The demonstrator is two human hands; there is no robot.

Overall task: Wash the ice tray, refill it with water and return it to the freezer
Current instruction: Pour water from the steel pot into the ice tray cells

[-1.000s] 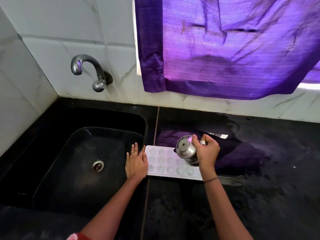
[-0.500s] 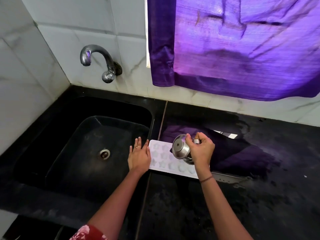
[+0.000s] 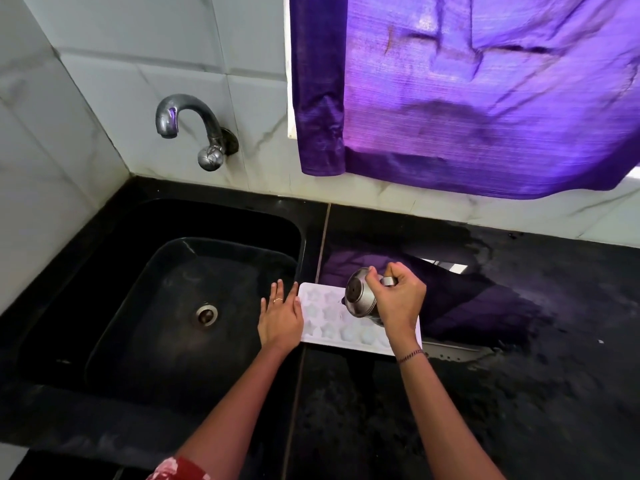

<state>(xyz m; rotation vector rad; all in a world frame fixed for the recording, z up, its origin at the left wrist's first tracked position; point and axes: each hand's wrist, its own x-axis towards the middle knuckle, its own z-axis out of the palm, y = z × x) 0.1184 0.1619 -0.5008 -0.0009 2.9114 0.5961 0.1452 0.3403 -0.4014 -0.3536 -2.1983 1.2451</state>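
head view: one camera, looking down at the hands
left hand [image 3: 280, 322]: flat, palm down, fingers straight and close together, holding nothing; lies on the strip between sink and tray
left hand contact: thumb side touches the tray's short end
ring [image 3: 278, 300]: on one left finger
right hand [image 3: 400, 299]: fingers curled tight round the handle of a steel cup [image 3: 360, 296], held above the tray
steel cup: tipped over on its side, base towards the left hand, mouth hidden below the right hand; cannot tell if water is running out
ice tray [image 3: 323, 315]: white, flat on the counter, just right of the left hand and under the right hand; star and round moulds show, far end covered by the right wrist
bracelet [image 3: 410, 355]: on the right wrist
counter [image 3: 519, 410]: black, wet-looking patches right of the right hand
sink [image 3: 104, 271]: black, left of the left hand, drain [image 3: 206, 315] in its floor
tap [image 3: 188, 126]: on the tiled wall, up beyond the left hand
curtain [image 3: 467, 98]: purple, hanging beyond the right hand
sleeve [image 3: 180, 469]: red patterned, left arm, bottom edge
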